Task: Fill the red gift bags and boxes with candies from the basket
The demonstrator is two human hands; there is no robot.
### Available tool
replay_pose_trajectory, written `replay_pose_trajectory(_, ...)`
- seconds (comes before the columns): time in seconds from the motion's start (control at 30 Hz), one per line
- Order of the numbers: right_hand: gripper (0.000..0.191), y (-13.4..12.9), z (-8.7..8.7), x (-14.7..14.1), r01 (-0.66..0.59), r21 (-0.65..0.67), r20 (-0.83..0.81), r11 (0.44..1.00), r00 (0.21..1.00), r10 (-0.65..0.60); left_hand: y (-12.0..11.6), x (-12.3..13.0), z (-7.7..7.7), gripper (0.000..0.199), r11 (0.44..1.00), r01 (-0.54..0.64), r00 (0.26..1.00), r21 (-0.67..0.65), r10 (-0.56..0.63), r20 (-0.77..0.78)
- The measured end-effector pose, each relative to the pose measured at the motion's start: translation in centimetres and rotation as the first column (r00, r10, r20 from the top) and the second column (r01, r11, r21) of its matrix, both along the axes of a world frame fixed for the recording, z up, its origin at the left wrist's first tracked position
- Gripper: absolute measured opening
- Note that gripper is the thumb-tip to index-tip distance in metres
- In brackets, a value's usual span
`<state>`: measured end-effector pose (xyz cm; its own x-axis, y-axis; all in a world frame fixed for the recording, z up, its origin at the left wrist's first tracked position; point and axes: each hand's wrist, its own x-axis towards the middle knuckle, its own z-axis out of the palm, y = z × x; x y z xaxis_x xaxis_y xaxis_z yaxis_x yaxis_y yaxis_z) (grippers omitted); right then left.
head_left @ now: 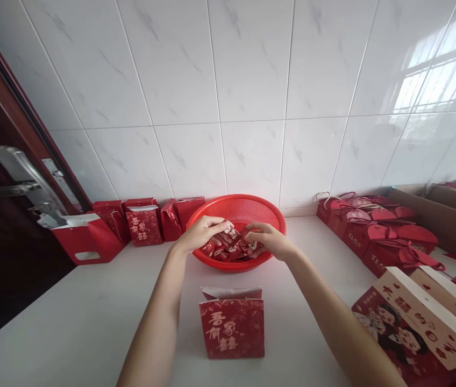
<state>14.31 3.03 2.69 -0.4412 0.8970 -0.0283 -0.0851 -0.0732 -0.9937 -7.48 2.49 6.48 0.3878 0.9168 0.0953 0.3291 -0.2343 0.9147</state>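
A red plastic basket (238, 266) holds several small red wrapped packets (234, 253). Over its left part my left hand (204, 232) is closed on one red packet (229, 236) with light printing, thumb and fingers pinching it. My right hand (269, 239) reaches into the basket's right side, its fingers curled down among the packets; what they grip is partly hidden. Between my forearms, nearer to me, a red gift bag (233, 329) with pale Chinese characters stands upright, its top open.
Several red gift bags (144, 224) stand by the wall at left, beside a door with a metal handle (18, 188). At right are closed red boxes with cord handles (367, 234), a cardboard box (425, 215) and printed red-and-beige boxes (421, 322). A tiled wall (252, 107) backs the white tabletop.
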Motion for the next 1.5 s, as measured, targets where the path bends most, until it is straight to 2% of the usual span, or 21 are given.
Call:
replay_pose_trajectory(0.17, 0.027, 0.5, -0.3, -0.4, 0.128, -0.109, -0.219, 0.986, 0.964, -0.15, 0.7, 1.2, -0.7, 0.048, 0.986, -0.056, 0.992, 0.157, 0.037, 0.117)
replay_pose_trajectory(0.3, 0.024, 0.9, -0.3, -0.3, 0.159, -0.133, -0.347, 0.978, 0.917, -0.196, 1.0, 1.9, -1.2, 0.038, 0.947, -0.113, 0.975, 0.3, 0.048, 0.215)
replay_pose_trajectory(0.4, 0.024, 0.9, -0.1, -0.3, 0.18, -0.136, -0.384, 0.974, 0.897, -0.219, 0.9, 2.4, -1.4, 0.031, 0.91, -0.129, 0.974, 0.393, 0.041, 0.224)
replay_pose_trajectory(0.57, 0.028, 0.5, 0.2, -0.6, 0.203, -0.152, -0.419, 0.967, 0.873, -0.249, 1.0, 3.3, -2.1, 0.025, 0.908, -0.106, 0.986, 0.405, 0.043, 0.162)
replay_pose_trajectory(0.73, 0.036, 0.3, 0.2, -0.8, 0.251, -0.111, -0.424, 0.962, 0.863, -0.274, 1.6, 3.8, -2.9, 0.019, 0.886, -0.163, 0.98, 0.435, 0.092, 0.178)
replay_pose_trajectory(1.0, 0.031, 0.4, 0.1, -0.9, 0.279, -0.049, -0.448, 0.959, 0.852, -0.271, 1.7, 4.3, -3.1, 0.015, 0.852, -0.218, 0.97, 0.476, 0.133, 0.205)
replay_pose_trajectory(1.07, 0.031, 0.4, 0.1, -0.9, 0.297, -0.059, -0.434, 0.953, 0.852, -0.293, 1.8, 4.1, -3.0, 0.014, 0.831, -0.249, 0.966, 0.497, 0.177, 0.188)
replay_pose_trajectory(1.17, 0.026, 0.4, 0.0, -0.8, 0.342, -0.065, -0.384, 0.938, 0.859, -0.34, 2.3, 3.1, -3.2, 0.011, 0.781, -0.328, 0.942, 0.531, 0.309, 0.127)
replay_pose_trajectory(1.3, 0.022, 0.5, -0.2, -0.9, 0.39, -0.063, -0.329, 0.919, 0.861, -0.388, 3.1, 1.5, -3.8, 0.011, 0.743, -0.391, 0.873, 0.543, 0.486, -0.037)
replay_pose_trajectory(1.37, 0.021, 0.5, -0.2, -1.0, 0.404, -0.061, -0.313, 0.913, 0.861, -0.402, 3.3, 1.1, -4.1, 0.022, 0.757, -0.349, 0.849, 0.553, 0.505, -0.156)
replay_pose_trajectory(1.4, 0.021, 0.5, -0.3, -1.0, 0.411, -0.059, -0.303, 0.91, 0.861, -0.409, 3.2, 1.1, -4.2, 0.029, 0.788, -0.29, 0.857, 0.544, 0.467, -0.22)
replay_pose_trajectory(1.5, 0.02, 0.5, -0.5, -1.0, 0.426, -0.044, -0.276, 0.904, 0.864, -0.421, 2.9, 1.6, -4.7, 0.047, 0.928, -0.017, 0.899, 0.372, 0.177, -0.401)
